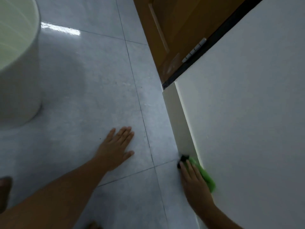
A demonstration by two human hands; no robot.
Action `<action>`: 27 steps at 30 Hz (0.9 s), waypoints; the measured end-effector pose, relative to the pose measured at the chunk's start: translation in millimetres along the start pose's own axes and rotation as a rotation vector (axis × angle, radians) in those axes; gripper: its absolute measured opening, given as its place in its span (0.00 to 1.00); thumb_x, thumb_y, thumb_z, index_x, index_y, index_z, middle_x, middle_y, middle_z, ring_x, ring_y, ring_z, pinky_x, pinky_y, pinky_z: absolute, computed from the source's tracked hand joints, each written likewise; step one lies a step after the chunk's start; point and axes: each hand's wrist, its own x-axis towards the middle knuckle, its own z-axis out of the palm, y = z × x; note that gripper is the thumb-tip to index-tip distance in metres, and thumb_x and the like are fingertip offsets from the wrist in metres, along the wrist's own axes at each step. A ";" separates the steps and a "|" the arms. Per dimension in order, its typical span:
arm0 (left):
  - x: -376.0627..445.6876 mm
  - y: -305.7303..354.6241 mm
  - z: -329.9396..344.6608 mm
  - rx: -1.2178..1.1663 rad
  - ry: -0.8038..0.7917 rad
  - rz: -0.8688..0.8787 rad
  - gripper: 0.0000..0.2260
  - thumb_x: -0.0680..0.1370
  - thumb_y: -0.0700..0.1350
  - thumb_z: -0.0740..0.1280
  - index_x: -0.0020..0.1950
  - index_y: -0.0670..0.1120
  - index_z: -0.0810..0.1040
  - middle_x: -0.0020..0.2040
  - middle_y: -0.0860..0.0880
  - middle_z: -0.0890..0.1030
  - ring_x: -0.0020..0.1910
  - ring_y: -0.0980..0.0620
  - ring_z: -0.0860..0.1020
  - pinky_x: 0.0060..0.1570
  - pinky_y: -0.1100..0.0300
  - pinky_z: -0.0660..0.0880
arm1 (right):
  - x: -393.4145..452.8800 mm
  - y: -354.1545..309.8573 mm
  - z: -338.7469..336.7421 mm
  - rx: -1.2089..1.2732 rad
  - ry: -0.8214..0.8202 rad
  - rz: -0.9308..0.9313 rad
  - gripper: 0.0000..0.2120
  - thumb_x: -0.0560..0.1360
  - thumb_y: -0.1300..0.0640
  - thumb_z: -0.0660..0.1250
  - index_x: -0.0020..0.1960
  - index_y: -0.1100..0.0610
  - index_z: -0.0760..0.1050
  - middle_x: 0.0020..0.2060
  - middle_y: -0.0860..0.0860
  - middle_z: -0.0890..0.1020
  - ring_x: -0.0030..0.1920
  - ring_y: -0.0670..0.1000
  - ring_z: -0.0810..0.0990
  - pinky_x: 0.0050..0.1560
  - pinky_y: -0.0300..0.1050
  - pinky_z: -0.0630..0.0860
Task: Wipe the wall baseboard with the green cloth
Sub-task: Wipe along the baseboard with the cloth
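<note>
So the right hand has the green cloth pinned flat against the white baseboard, fingers stretched out along it rather than curled, down near the bottom right where the wall meets the tile floor. There's a small dark blob right at the fingertips at the front of the cloth, can't tell if it's part of the cloth or something else. The left hand is spread wide and planted palm-down on the floor, holding nothing, looks like it's just propping the person up. My read is the wipe is mid-run, with a long stretch of baseboard ahead of the cloth running up toward the wooden door and its dark frame strip. What could go wrong: that floor looks glossy, so if it's damp the bracing hand could slide out and tip the person forward. The cloth is only held by flat pressure, so it could bunch up or slip out from under the fingers and leave skipped patches. Also the top ledge of the baseboard could get missed if the cloth stays low. The white bucket thing on the left is well clear, no worry there.
</note>
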 end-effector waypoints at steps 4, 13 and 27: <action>-5.1 -3.9 -4.9 0.019 -0.035 -0.001 0.34 0.79 0.62 0.41 0.71 0.41 0.68 0.71 0.41 0.69 0.71 0.45 0.65 0.70 0.48 0.46 | -116.0 -18.1 24.7 -0.161 -0.035 -0.235 0.21 0.80 0.67 0.39 0.69 0.76 0.54 0.70 0.73 0.56 0.73 0.70 0.46 0.74 0.59 0.43; 2.7 -2.2 -9.8 0.043 -0.030 0.016 0.35 0.78 0.64 0.41 0.74 0.41 0.63 0.74 0.41 0.64 0.73 0.47 0.55 0.70 0.52 0.40 | 96.6 23.9 -54.5 0.064 -0.156 0.104 0.26 0.80 0.54 0.43 0.75 0.64 0.48 0.76 0.61 0.48 0.74 0.62 0.40 0.68 0.62 0.30; 7.7 -3.8 -20.1 -0.011 -0.167 0.037 0.42 0.64 0.71 0.25 0.71 0.48 0.29 0.71 0.49 0.28 0.70 0.55 0.29 0.68 0.52 0.31 | -42.5 -4.4 -29.6 0.035 -0.360 -0.123 0.26 0.80 0.56 0.43 0.73 0.70 0.42 0.74 0.65 0.45 0.74 0.63 0.40 0.65 0.62 0.31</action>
